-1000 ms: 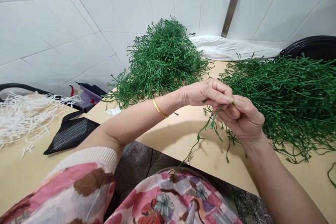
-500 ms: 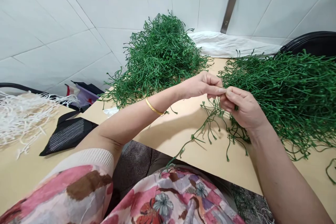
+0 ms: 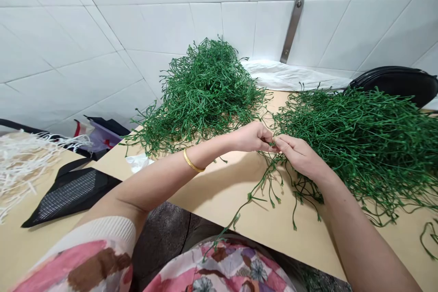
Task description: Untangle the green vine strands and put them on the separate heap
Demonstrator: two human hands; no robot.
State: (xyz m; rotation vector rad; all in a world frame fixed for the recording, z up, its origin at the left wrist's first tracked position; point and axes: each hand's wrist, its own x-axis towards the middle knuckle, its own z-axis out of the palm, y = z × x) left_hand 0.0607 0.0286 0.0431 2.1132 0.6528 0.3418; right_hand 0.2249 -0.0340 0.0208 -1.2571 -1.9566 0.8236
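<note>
Far left, white strands lie beside your black mesh pouch. A tall heap of branched green stems stands behind your left forearm. Your left hand is nearly closed, thumb and fingers pinching a green stem, mostly hidden; one second ago its tip hung visibly below your fingers. Your right hand pinches it from the other side, its fingers now less curled. Rightmost, a second green heap spreads beyond that hand.
</note>
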